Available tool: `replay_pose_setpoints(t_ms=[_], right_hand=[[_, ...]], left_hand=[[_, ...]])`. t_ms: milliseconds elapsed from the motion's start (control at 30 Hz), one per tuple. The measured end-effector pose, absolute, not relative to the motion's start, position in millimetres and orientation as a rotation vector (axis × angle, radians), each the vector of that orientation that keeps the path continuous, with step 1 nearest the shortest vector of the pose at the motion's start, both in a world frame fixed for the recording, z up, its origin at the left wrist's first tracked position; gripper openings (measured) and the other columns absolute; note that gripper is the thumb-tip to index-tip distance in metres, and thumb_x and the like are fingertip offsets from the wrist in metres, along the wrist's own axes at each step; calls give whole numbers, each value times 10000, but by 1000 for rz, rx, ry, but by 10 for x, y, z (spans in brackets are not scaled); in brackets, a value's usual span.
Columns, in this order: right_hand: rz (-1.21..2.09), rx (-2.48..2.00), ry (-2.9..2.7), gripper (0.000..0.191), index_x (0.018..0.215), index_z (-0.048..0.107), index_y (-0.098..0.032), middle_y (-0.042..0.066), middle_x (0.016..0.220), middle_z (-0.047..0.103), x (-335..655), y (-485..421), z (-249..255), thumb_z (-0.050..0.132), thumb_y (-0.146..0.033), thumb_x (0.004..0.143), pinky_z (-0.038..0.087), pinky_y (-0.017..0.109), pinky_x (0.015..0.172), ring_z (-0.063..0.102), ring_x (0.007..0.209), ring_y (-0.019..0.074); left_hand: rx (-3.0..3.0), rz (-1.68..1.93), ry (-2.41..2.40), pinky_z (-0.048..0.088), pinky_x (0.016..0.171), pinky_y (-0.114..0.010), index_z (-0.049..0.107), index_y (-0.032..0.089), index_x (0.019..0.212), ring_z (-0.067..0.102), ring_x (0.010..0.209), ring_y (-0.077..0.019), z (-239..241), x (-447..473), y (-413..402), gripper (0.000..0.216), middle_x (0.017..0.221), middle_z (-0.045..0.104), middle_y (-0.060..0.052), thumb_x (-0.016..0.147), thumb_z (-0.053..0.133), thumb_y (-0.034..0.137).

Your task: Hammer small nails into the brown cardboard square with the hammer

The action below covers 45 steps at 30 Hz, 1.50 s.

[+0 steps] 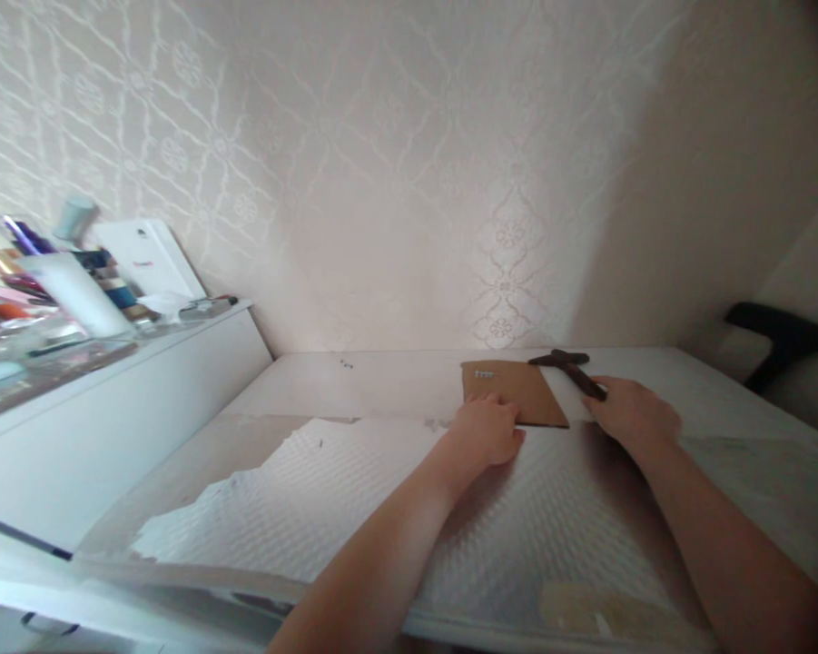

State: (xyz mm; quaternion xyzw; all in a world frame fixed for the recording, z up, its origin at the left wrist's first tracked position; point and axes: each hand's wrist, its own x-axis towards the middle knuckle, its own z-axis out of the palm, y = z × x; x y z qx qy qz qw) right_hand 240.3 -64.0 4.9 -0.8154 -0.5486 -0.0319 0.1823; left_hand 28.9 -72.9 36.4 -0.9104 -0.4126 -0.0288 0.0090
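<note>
My right hand (632, 411) grips the end of the handle of a dark hammer (575, 375). The hammer's head lies at the back of the white surface, just right of a flat brown piece of cardboard (527, 395). My left hand (491, 425) rests with its fingers on the cardboard's near left part, the thumb out to the right; it holds nothing that I can see. A short row of small silvery pieces (483, 373), perhaps nails or screws, is on the cardboard beyond my left fingers; their exact kind is too small to tell.
Several tiny dark bits (346, 363) lie at the back left. White textured sheeting (300, 490) covers the surface's front. At left, a white cabinet (142, 400) carries a white box (146, 259) and clutter. A black armrest-like part (783, 331) stands at right; patterned wallpaper (395, 182) rises behind.
</note>
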Motion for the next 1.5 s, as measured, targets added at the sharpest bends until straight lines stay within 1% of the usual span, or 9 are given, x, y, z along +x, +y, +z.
replay_pose_setpoints(t_ms=[233,467,700,833,933,1033,1233,1367,1500], right_hand=[[-101,-2336,-1577,399,1167,606,-255,179,958,627,2355,-648,70,443,-345,813,479,456,628,607,864,376],[-190,-2311,-1663,387,1136,617,-191,180,870,630,2395,-596,5,421,-310,824,469,398,607,611,822,345],[-356,-2245,-1684,371,1107,622,-157,197,851,611,2397,-610,-62,437,-336,840,456,409,609,595,797,340],[-454,-2183,-1638,414,1147,589,-158,209,964,583,2274,-601,-25,471,-396,830,455,489,666,548,904,387],[-363,-1893,-1847,452,1227,518,-113,201,1080,563,2150,-515,-61,450,-354,851,453,451,779,520,1007,341],[-267,-1589,-2083,463,1253,484,-97,168,1206,526,2042,-412,-174,431,-345,865,399,414,918,468,1121,294],[-96,-1461,-2215,450,1230,513,-86,169,1226,532,1975,-346,-328,361,-338,890,382,408,959,481,1139,264],[-72,-1472,-2194,439,1211,540,-100,163,1252,518,1980,-355,-338,355,-333,888,364,426,981,456,1171,262],[-41,-1438,-2182,458,1209,549,-98,161,1257,516,1967,-355,-366,329,-348,894,350,447,994,435,1190,269]], left_hand=[[-2847,-15,-1318,487,795,-370,660,133,955,624,893,-249,496,290,-759,340,935,667,-122,890,361,281],[-2829,-68,-1319,506,762,-369,676,135,908,637,852,-248,475,300,-764,323,887,678,-120,879,380,260],[-2822,-83,-1345,510,754,-372,667,149,941,634,860,-247,440,303,-751,332,903,670,-122,885,368,280],[-2788,-130,-1434,509,723,-363,663,152,910,628,854,-255,416,288,-707,341,885,661,-127,887,364,313],[-2746,-251,-1485,499,737,-348,652,153,902,618,852,-237,392,258,-658,338,887,656,-114,893,350,305],[-2680,-518,-1403,464,828,-322,629,170,936,582,911,-201,372,236,-613,291,954,645,-82,890,355,255],[-2466,-865,-1412,425,870,-280,581,187,1041,537,928,-165,386,171,-395,277,981,630,-45,895,350,233],[-2367,-689,-1480,412,882,-302,597,190,1036,537,942,-176,391,-238,-35,268,978,633,-44,862,393,192],[-2126,-529,-1820,417,881,-302,626,193,1034,545,984,-188,380,-976,318,296,995,640,-62,843,401,159]])
